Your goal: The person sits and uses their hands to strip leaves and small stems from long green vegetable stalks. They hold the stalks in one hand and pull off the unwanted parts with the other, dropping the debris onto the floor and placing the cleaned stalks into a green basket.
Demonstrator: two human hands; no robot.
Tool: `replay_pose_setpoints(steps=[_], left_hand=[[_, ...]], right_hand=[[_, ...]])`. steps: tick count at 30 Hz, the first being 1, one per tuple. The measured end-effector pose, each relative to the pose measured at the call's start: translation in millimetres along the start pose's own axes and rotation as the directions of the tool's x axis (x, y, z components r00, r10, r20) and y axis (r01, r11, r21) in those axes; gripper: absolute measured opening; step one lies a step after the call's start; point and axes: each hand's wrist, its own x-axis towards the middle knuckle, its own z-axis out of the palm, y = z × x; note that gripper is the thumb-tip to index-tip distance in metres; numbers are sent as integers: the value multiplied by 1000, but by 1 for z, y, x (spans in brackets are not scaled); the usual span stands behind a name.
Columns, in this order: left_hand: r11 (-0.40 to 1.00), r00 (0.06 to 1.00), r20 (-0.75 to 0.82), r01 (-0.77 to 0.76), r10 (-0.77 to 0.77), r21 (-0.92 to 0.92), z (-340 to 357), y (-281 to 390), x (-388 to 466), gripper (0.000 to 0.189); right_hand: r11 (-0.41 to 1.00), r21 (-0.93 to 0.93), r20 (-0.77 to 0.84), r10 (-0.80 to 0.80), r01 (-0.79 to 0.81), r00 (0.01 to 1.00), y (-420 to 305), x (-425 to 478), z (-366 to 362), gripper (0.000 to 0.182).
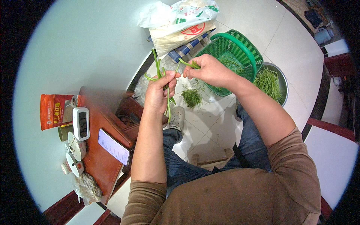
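Note:
Several long green vegetable stems point(159, 73) are gripped in my left hand point(158, 94), their ends sticking out above and below the fist. Close beside it, my right hand point(206, 70) pinches a few short green stem pieces point(191, 65) between thumb and fingers. Below the hands, a small heap of green trimmings point(192, 98) lies on the tiled floor. The green plastic basket point(244, 52), partly behind my right hand and forearm, holds some green stems point(232, 64). To its right, a metal basin point(284, 84) contains a pile of cut green stems point(267, 83).
A sack point(168, 39) topped by a plastic bag point(180, 14) rests on a blue-striped folding stool point(184, 50). On the left, a wooden cabinet point(98, 157) bears a phone point(114, 146), a digital clock point(81, 123), bowls point(77, 147) and a red pouch point(54, 111). A drawer point(126, 118) stands pulled out.

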Motion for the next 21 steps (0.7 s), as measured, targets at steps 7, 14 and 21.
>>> replay_pose_setpoints(steps=[7, 14, 21], left_hand=[[997, 998, 33, 43, -45, 58, 0, 1, -2, 20], [990, 990, 90, 104, -112, 92, 1, 2, -3, 20], [990, 991, 56, 119, -123, 79, 3, 2, -4, 21]], right_hand=[[988, -27, -203, -157, 155, 966, 1, 3, -9, 21], [990, 5, -56, -141, 141, 988, -3, 0, -18, 16], [992, 41, 1, -118, 118, 993, -11, -5, -20, 15]])
